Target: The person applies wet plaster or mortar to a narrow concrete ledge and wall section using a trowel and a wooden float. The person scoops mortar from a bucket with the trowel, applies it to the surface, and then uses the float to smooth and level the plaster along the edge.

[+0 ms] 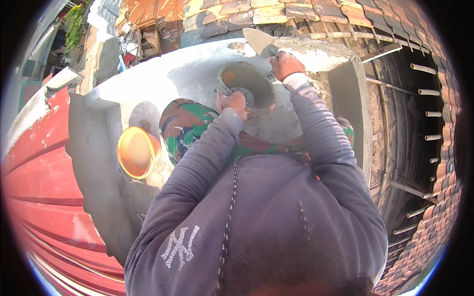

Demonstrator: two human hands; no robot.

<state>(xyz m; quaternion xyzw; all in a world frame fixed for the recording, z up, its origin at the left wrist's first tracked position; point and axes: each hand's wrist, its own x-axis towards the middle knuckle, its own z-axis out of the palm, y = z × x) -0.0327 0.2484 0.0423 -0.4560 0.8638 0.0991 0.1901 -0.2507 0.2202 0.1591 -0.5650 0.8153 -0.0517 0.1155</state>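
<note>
My right hand (287, 65) is closed on a trowel with a pale, mortar-smeared blade (259, 41), held against the top of a rough cement ledge (321, 49). Below it, a grey mortar bucket (254, 79) sits tilted, with grey residue inside. My left hand (232, 103) is closed at the bucket's near-left rim, gripping it. Both sleeves are grey and dusty, and my camouflage-clad legs show beside and below the bucket.
An orange bucket (136, 153) of cloudy liquid stands at the left beside red metal sheeting (42, 172). A white wall edge (128, 79) runs behind the grey bucket. Clay roof tiles (266, 14) lie beyond; at the right are exposed battens (423, 69) over a dark gap.
</note>
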